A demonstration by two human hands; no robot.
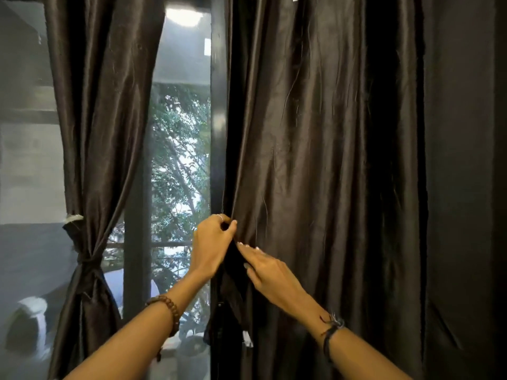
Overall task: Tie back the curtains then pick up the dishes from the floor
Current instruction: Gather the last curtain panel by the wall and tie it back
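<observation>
At nine o'clock the left curtain [93, 160] is tied; the left hand [212, 242] pinches the loose right curtain's [315, 160] edge, the right hand [270, 272] lies open-fingered on it, perhaps gathering, and no dishes show.

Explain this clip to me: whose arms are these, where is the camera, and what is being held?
There is no machine here. One camera sits on a person's head, looking forward and down, so the two arms are the wearer's own. The left hand pinches the edge of the right curtain, which hangs loose. The right hand lies with straight fingers against the dark fabric just below. The left curtain is already gathered by a tie. Between them, the window shows trees. No dishes or floor are in view.
</observation>
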